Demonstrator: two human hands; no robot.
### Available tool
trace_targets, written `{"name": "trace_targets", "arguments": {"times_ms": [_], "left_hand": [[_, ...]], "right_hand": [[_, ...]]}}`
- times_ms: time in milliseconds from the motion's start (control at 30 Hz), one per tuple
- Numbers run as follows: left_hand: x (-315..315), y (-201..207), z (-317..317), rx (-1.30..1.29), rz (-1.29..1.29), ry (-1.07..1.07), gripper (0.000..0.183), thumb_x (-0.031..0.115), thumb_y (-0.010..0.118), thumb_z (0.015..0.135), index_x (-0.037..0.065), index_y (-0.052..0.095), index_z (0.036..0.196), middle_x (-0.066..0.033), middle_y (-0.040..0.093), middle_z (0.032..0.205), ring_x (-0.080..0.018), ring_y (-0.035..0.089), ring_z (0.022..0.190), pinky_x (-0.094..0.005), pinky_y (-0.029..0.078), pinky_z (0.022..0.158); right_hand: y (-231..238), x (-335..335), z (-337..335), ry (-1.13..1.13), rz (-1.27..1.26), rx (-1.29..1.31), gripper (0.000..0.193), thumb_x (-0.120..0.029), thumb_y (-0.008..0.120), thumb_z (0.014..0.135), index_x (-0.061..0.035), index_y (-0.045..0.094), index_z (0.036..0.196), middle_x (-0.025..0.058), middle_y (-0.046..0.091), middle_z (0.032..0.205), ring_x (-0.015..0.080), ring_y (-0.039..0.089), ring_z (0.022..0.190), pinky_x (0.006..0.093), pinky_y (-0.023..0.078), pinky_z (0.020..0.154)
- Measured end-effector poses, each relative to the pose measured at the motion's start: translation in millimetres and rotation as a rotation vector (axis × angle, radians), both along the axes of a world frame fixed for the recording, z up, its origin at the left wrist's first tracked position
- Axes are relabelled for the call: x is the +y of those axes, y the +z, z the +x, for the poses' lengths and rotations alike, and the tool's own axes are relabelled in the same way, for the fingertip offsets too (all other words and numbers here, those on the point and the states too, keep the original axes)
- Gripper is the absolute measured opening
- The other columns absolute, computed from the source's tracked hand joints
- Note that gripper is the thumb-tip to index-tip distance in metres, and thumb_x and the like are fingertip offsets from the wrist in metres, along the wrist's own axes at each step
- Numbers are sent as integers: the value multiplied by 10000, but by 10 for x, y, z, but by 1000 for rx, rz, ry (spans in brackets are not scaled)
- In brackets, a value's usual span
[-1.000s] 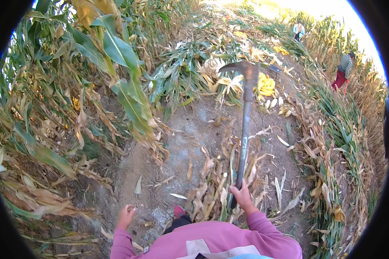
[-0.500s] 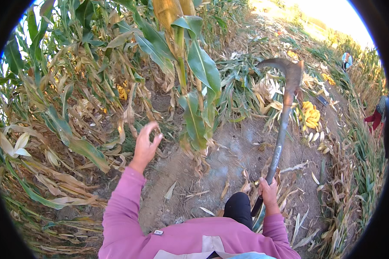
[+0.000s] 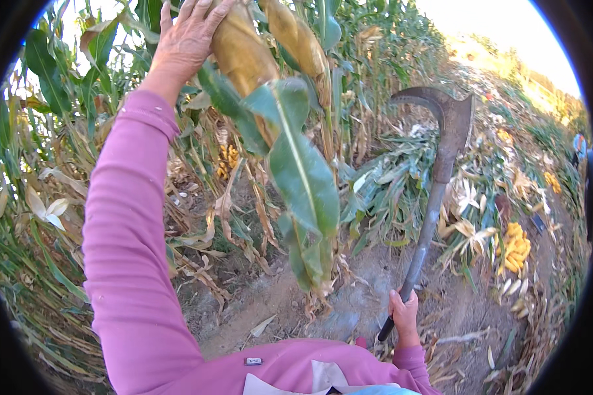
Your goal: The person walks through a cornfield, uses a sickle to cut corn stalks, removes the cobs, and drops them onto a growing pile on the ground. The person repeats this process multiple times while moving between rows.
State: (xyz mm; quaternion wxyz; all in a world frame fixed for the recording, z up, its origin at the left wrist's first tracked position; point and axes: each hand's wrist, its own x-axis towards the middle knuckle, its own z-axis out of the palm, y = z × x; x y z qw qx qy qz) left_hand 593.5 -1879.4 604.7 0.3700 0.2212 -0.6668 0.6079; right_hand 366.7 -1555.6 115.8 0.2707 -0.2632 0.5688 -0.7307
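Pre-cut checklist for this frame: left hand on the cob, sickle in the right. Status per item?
1. Left hand on the corn ear: ok, fingers lie over its husk.
2. Right hand closed on the sickle handle: ok.
3. Blade away from left arm: ok, raised off to the right.
4. Stalk base visible: cannot tell, the green leaf hangs in front.
5. Other person far off: ok, at the right edge.
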Motion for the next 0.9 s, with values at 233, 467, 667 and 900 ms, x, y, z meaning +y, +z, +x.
{"name": "trace_targets", "arguments": {"times_ms": [233,467,667,900], "left_hand": [[-100,440,-440,-242,294,344,607,206,725,642,108,441,1170,-85,488,1124,-258,467,1107,-441,344,970],[122,-89,218,-245,373,360,570,395,766,624,93,499,1027,-96,580,793,-272,604,746,-385,466,733],[-4,-1677,612,487,947,223,587,410,788,616,50,569,1024,-113,666,815,-211,665,740,-330,551,670],[-57,-3468,-172,1202,1934,-1494,710,272,766,685,20,420,1251,-107,575,1068,-210,604,907,-344,553,697]], "right_hand": [[291,-662,-1204,122,30,-7,166,-88,606,836,-68,449,786,-7,463,529,74,429,390,218,341,365],[251,-1090,-1345,228,2,-57,168,-107,595,857,-72,436,813,-19,425,520,71,393,377,214,318,351],[240,-1128,-1065,306,23,-135,165,-114,592,861,-80,431,854,-22,419,542,67,398,395,208,319,360],[314,-1063,-950,347,18,-111,163,-100,589,857,-83,431,821,-16,431,545,66,402,407,215,339,379]]}}
